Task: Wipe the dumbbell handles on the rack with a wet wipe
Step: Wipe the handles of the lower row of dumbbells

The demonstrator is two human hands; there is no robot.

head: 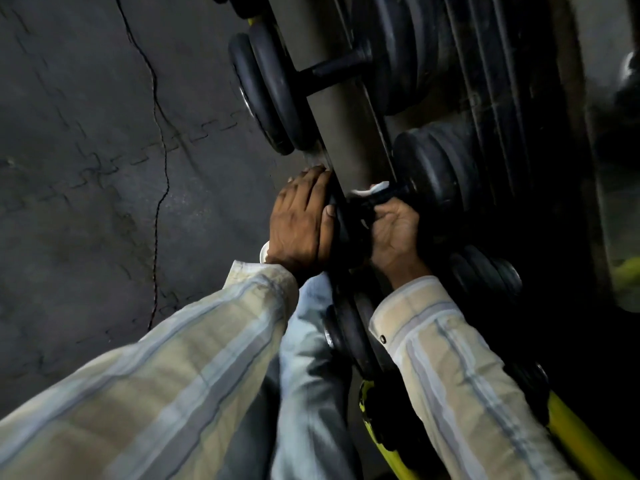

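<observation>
Two hands meet on one dumbbell [381,202] just right of the frame's centre. Its handle [398,190] runs from the near plates at centre toward the stacked plates [440,174] at centre right, rising slightly to the right, so I judge the coming stroke must travel along that line. The right hand [394,226] is the nearer one to the handle: it reaches from below with fingers curled round the bar, and the white wet wipe [372,188] shows at the bar's top, apparently pressed between hand and handle. The left hand [301,220] lies flat, fingers straight, against the outer face of the near plates, seemingly steadying them. Another dumbbell [332,71] sits on the rack [346,140] in the upper middle of the frame, its handle parallel. No brand, label or writing is readable anywhere; the light is dim.
</observation>
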